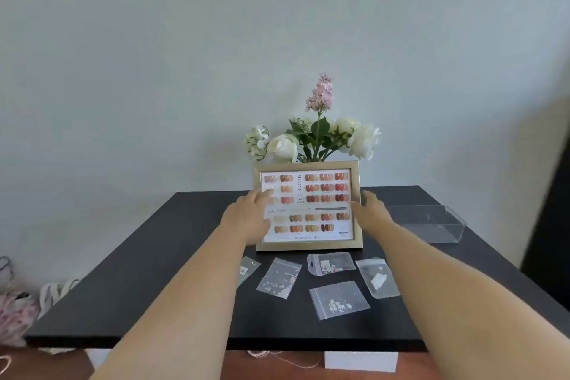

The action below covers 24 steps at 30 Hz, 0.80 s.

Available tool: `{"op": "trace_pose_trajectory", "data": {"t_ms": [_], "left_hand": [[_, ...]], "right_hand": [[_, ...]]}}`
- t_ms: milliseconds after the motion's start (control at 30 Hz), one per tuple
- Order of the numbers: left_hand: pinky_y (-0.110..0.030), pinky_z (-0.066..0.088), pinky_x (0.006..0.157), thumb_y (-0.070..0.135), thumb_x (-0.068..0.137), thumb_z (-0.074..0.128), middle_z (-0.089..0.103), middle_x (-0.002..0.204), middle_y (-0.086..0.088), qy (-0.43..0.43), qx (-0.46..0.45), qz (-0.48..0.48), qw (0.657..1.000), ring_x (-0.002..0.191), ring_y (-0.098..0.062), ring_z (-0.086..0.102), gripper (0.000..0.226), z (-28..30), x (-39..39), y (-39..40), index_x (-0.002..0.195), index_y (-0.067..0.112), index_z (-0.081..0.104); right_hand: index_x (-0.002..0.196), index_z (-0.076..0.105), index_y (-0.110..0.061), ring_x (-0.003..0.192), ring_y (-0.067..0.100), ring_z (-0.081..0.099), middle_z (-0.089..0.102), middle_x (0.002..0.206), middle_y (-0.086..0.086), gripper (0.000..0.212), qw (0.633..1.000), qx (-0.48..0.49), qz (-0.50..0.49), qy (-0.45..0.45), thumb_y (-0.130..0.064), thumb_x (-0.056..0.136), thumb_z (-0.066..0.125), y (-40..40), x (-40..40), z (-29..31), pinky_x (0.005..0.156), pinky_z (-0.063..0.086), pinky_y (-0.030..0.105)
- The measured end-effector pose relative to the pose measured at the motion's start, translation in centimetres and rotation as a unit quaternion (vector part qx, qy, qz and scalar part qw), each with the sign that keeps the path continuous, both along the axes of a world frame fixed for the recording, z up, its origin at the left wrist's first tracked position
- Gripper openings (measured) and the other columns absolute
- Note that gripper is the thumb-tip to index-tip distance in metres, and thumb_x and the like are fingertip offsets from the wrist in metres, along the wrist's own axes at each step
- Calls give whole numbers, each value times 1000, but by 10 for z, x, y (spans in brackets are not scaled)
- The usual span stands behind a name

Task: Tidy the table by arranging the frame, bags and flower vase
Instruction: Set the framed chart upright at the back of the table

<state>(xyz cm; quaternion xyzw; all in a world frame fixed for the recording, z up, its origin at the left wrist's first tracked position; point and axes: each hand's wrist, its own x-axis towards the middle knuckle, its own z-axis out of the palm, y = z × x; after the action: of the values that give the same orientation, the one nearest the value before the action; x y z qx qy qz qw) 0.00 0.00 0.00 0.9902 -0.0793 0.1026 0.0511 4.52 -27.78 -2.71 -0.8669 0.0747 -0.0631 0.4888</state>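
A gold picture frame [308, 245] with a nail-colour chart stands upright at the middle of the black table [138, 271]. My left hand [246, 216] lies over its left edge with the fingers on the glass. Over at the right edge my right hand [371, 210] grips with the thumb in front and the fingers behind. White and pink flowers [314, 139] rise behind the frame, which hides the vase. Several small clear zip bags lie flat in front of the frame, among them one [279, 278], another [339, 299] and a third [377, 278]; my left forearm partly covers one more [248, 268].
A clear plastic box [431, 222] sits on the table to the right of the frame. The wall is right behind the table. Patterned fabric bags [18, 315] lie on the floor at the left. A white box [361, 361] shows below the front edge.
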Motion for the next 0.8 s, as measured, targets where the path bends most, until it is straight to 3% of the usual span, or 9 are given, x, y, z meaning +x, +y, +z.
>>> {"op": "trace_pose_trajectory", "data": {"t_ms": [67, 167, 267, 367, 400, 533, 667, 800], "left_hand": [[-42, 47, 93, 33, 95, 50, 21, 159, -3, -17, -59, 48, 997, 132, -27, 41, 74, -13, 3, 4, 155, 30, 8], [-39, 51, 87, 31, 94, 54, 28, 156, -5, 16, -121, 86, 989, 125, -25, 50, 74, -43, 14, 16, 154, 32, 10], [-33, 50, 82, 27, 92, 58, 47, 145, -2, 76, -137, 54, 986, 109, -19, 58, 79, -62, 33, 34, 153, 36, 10], [-29, 48, 85, 21, 90, 64, 53, 138, 5, 99, -208, 28, 973, 100, -13, 59, 90, -75, 53, 49, 149, 48, 2], [-27, 48, 83, 19, 89, 66, 53, 135, 7, 98, -230, 23, 968, 98, -11, 61, 95, -79, 57, 52, 148, 52, -2], [-24, 49, 78, 14, 88, 69, 53, 124, 12, 99, -305, 12, 947, 85, -10, 69, 110, -97, 69, 59, 141, 61, -15], [-32, 53, 86, 7, 91, 63, 59, 118, 5, 80, -326, 30, 942, 92, -15, 66, 109, -106, 73, 69, 143, 59, -17], [-40, 53, 95, 10, 93, 62, 52, 135, 1, 64, -325, 63, 941, 110, -21, 61, 111, -103, 71, 102, 137, 64, -24]], "right_hand": [[153, 20, -21, 136, 36, 39, 35, 155, 10, 63, 999, 19, -18, 21, -27, 98, 50, -2, 7, -12, 104, 38, 52], [155, 15, -20, 136, 35, 39, 34, 155, 9, 70, 997, 25, 1, 75, -10, 97, 53, -8, 19, -35, 102, 42, 49], [153, 20, -20, 115, 24, 54, 47, 145, 9, 66, 995, 22, 34, 86, -2, 96, 51, -11, 27, -51, 80, 53, 35], [149, 26, -22, 96, 15, 56, 58, 131, 5, 65, 997, 8, 37, 68, -5, 94, 56, -16, 35, -67, 57, 49, 18], [148, 28, -24, 93, 14, 58, 61, 124, 2, 65, 998, 9, 34, 59, -5, 93, 58, -18, 37, -72, 56, 49, 18], [143, 36, -30, 93, 20, 64, 63, 102, -3, 60, 999, 24, 10, 42, -4, 93, 57, -22, 48, -83, 76, 58, 38], [140, 39, -33, 87, 14, 64, 63, 96, -10, 57, 998, 43, 22, 37, -3, 94, 57, -7, 55, -87, 60, 55, 26], [139, 40, -36, 87, 13, 63, 62, 98, -10, 58, 998, 42, 39, 21, -5, 94, 59, 31, 64, -81, 59, 54, 23]]}}
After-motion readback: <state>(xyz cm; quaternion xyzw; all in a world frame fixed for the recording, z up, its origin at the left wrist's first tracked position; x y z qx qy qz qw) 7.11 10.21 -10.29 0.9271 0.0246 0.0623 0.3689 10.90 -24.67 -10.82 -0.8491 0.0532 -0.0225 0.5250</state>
